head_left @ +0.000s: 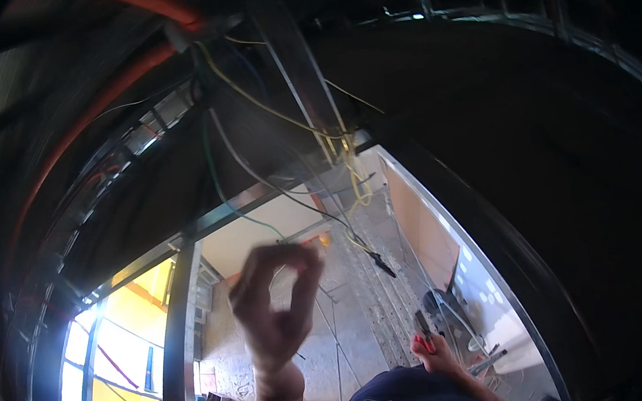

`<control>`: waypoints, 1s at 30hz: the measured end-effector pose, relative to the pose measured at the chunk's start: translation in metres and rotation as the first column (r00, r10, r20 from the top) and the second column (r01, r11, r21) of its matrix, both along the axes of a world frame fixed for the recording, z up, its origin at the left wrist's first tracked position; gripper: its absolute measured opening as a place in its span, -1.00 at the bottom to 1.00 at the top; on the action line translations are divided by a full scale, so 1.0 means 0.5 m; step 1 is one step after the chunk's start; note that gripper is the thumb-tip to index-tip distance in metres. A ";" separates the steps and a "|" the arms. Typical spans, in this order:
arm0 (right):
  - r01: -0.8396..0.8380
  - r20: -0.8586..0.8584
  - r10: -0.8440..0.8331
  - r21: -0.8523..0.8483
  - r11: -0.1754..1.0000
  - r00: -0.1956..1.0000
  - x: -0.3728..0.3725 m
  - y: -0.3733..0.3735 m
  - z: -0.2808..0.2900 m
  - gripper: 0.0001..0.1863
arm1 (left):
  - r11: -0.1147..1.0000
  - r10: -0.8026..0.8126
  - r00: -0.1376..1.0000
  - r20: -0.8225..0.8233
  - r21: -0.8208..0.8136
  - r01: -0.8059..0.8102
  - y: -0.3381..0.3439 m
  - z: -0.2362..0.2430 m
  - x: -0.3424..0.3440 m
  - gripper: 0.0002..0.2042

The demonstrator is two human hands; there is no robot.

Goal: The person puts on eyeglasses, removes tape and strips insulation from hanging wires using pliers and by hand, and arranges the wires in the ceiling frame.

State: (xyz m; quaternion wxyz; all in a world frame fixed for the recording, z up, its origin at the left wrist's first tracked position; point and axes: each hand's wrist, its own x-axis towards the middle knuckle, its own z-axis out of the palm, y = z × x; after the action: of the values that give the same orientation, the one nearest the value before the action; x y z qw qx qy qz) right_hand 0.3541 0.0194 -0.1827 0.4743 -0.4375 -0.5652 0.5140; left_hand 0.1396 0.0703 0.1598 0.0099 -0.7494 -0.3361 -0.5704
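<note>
My left hand (274, 315) is raised in the middle, blurred, with thumb and forefinger curled together into a ring. A thin green wire (220, 191) hangs from above and runs down to the top of these fingers; whether they pinch it I cannot make out. Lower right, my right hand (436, 357) is closed around red-handled pliers (427, 338), their dark jaws pointing up. Between and above my hands hangs a grey cable (251, 171) that leads down toward a dark taped end (382, 264). Yellow wires (353, 170) dangle in a loose bundle beside it.
Metal framing surrounds the opening, with a stud (182, 332) at left and a long rail (485, 277) at right. Orange conduit (79, 132) curves along the upper left. Far below lies a concrete floor (230, 343), with tools and debris at right.
</note>
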 end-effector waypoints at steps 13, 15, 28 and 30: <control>0.270 0.047 -0.272 0.042 0.962 0.961 0.047 0.004 -0.086 -0.79 | 0.925 0.376 0.906 0.195 -0.027 -0.379 0.187 0.125 0.118 -0.71; 0.257 0.017 -0.257 -0.006 0.966 0.966 0.062 0.010 -0.119 -0.81 | 0.921 0.334 0.918 0.212 0.132 -0.366 0.240 0.116 0.100 -0.76; 0.199 0.045 -0.199 -0.015 0.980 0.979 0.117 0.042 -0.090 -0.93 | 0.873 -0.400 0.736 0.547 -0.018 0.488 0.201 0.089 -0.048 -0.77; 0.196 0.089 -0.195 -0.002 0.981 0.977 0.121 0.051 -0.073 -0.94 | 0.870 -0.411 0.741 0.532 -0.014 0.493 0.193 0.088 -0.051 -0.76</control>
State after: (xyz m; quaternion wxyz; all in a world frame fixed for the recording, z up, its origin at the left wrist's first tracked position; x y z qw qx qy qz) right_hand 0.4147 0.0448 -0.2192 0.4947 -0.5157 -0.5373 0.4481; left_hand 0.1140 0.1670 0.2039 -0.2765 -0.6274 -0.1771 -0.7061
